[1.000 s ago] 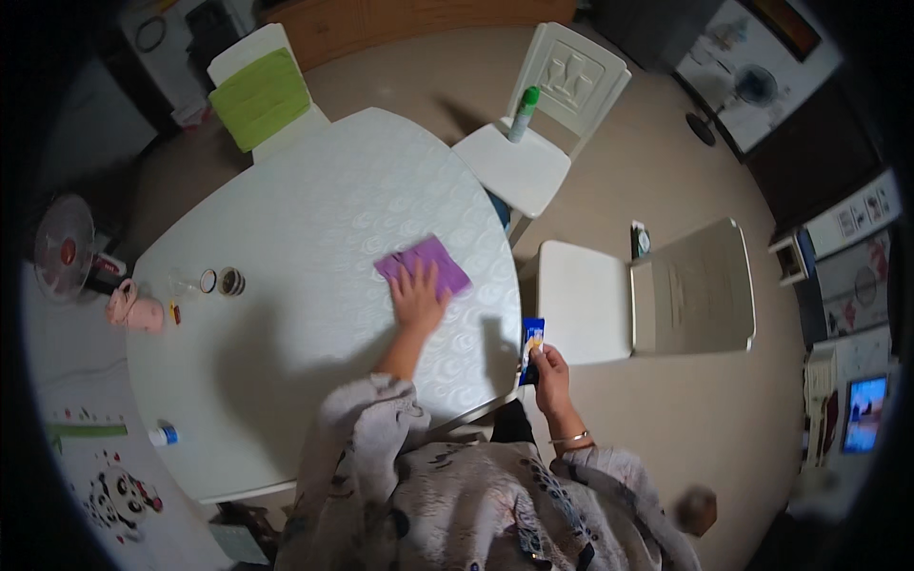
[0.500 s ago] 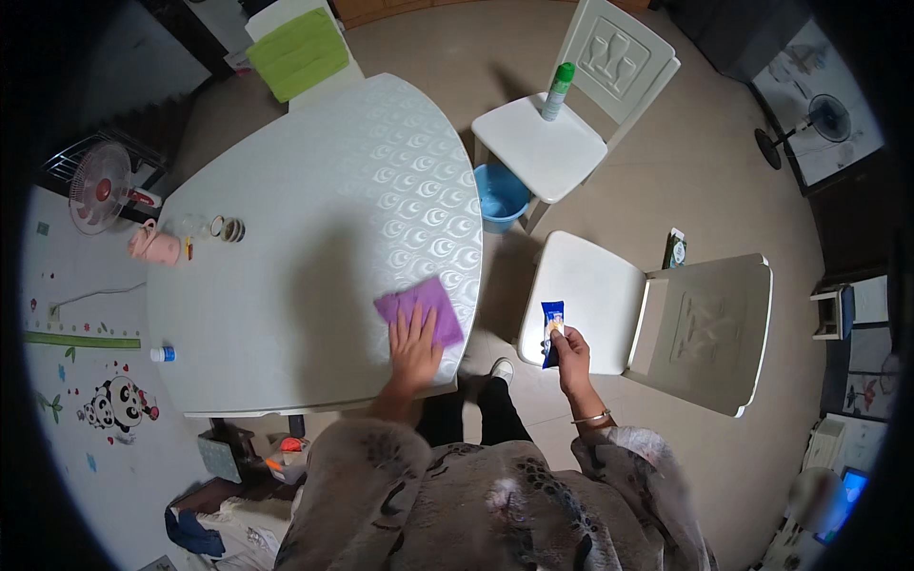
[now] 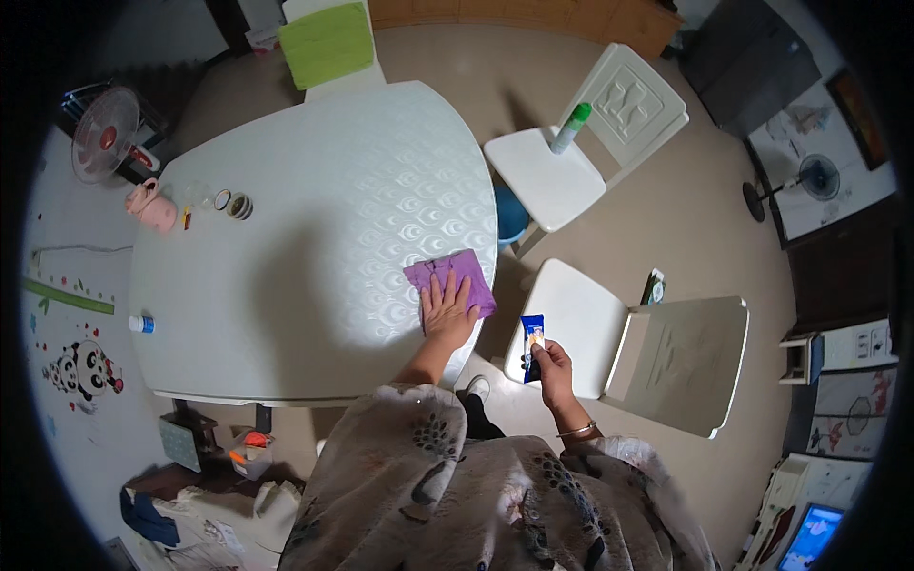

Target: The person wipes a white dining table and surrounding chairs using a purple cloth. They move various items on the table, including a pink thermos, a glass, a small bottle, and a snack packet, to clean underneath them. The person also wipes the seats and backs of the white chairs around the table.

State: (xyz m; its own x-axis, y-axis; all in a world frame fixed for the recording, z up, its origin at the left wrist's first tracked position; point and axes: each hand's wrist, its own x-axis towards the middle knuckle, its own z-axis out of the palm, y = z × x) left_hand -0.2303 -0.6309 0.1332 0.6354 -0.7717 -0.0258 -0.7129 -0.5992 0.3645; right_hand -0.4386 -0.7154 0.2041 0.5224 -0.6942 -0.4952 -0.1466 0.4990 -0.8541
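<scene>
1. From where I stand, the purple cloth (image 3: pixel 482 287) lies on the white desk (image 3: pixel 314 162), close to its right-hand edge; I can't tell whether the outer corner overhangs.
2. The left hand (image 3: pixel 447 312) rests on the cloth, fingers stretched out and slightly spread, pressing rather than pinching.
3. That flat palm looks right to me: even pressure should move the cloth as one piece, where fingertips alone might bunch it.
4. The cloth's far side looks a bit rumpled; smoothing it would give fuller contact with the embossed surface.
5. Near the rim, I'd suggest shorter, lighter strokes, so the cloth doesn't slip over.
6. The right hand (image 3: pixel 556 371) has its thumb and fingers closed around the lower part of a blue packet (image 3: pixel 534 329), held up beside the desk, in front of a white chair (image 3: pixel 571 295). Holding it clear leaves the surface free for the other palm.
7. The pink cup (image 3: pixel 152 207) and dark-rimmed jar (image 3: pixel 240 206) stand well apart, across the desk; a long sweep should mind them.
</scene>
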